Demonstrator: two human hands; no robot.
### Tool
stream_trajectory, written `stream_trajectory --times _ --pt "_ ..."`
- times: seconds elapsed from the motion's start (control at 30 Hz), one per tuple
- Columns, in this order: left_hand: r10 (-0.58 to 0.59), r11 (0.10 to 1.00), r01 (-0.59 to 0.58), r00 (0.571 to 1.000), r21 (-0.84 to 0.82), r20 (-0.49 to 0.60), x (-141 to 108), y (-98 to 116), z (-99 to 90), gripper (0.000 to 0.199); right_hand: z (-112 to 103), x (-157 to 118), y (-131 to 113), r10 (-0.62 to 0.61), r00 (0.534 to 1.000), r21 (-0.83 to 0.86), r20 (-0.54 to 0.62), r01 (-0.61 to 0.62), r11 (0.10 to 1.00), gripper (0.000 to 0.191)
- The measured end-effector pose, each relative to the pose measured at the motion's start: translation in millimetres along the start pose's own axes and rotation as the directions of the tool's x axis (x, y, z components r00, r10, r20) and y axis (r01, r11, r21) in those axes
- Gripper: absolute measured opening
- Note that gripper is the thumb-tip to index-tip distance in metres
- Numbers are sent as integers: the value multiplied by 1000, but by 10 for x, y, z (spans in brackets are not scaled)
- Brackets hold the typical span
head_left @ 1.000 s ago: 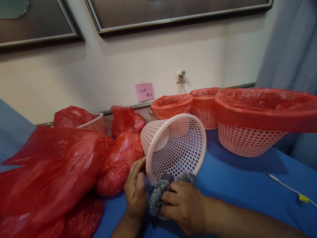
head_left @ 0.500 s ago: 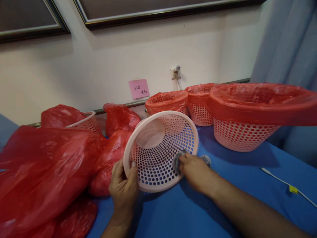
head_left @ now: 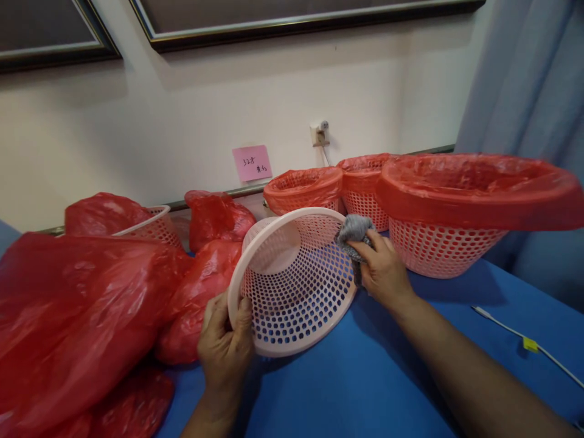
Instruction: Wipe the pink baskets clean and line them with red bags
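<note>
At the left rim of the tipped pink basket (head_left: 292, 283): gripping with the left hand (head_left: 227, 331), hooking the thumb inside, curling the fingers round outside. At the right rim: grasping one bunched grey cloth (head_left: 356, 232) with the right hand (head_left: 385, 267), holding it at the edge. Tilting the basket over the blue table (head_left: 296, 395), turning its mouth toward the camera. Counting five baskets: one in hand, one back-left basket (head_left: 157, 231) with red plastic on top, three with red liners: a large lined basket (head_left: 447, 249) at right, a middle lined basket (head_left: 367, 207), a leftmost lined basket (head_left: 303, 198) behind the tipped one. Seeing a heap of loose red bags (head_left: 91, 316) at left, overlapping, so not getting a firm count. Also counting one pink note (head_left: 252, 163) and one socket (head_left: 320, 135) on the wall, one white cable (head_left: 481, 311) with one yellow tag (head_left: 530, 345) on the table, two dark frames (head_left: 319, 24) above.
</note>
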State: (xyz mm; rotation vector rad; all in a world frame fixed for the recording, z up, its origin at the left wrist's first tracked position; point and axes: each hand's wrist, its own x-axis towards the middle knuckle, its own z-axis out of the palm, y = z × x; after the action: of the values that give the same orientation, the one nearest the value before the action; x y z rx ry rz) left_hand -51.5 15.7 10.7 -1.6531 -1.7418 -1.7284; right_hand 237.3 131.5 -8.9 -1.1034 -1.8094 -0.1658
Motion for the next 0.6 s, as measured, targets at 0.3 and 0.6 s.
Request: stream_trajectory --times 0.3,0.6 --pt "-98 993 101 994 -66 52 -92 -47 73 46 96 -126 -322 116 619 13 777 -200 980 29" --pt "-141 981 150 987 -127 75 -110 -19 101 49 302 -538 -804 -354 636 594 685 -208 777 51"
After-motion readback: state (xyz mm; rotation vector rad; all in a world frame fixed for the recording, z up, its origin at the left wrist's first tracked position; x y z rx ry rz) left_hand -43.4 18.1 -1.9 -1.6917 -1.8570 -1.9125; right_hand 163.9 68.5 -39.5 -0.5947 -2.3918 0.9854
